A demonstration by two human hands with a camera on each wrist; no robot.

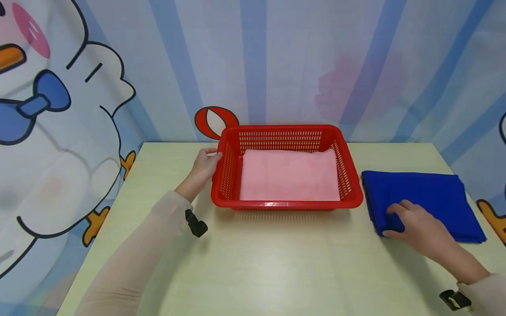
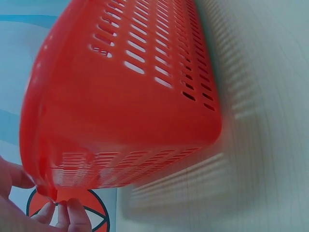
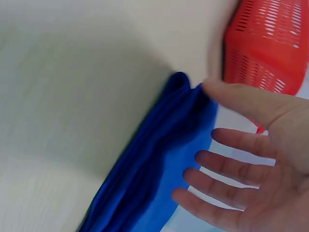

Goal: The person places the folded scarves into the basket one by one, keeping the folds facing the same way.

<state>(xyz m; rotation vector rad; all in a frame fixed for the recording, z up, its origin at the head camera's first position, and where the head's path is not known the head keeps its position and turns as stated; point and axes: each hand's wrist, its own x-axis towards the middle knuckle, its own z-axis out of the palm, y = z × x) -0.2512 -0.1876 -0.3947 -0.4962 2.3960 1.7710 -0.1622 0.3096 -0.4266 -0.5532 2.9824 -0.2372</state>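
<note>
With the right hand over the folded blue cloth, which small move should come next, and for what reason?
Probably the right hand should pinch the near left corner of the blue cloth: its thumb is at that corner, but thumb and fingers stand apart, not gripping. The left hand holds the red basket by its rim.

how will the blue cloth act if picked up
The blue cloth will probably sag, since its layered edges look soft and rounded. Lifted by one layer, it may unfold, as nothing visible ties it. Lying flat, it's unlikely to roll.
</note>
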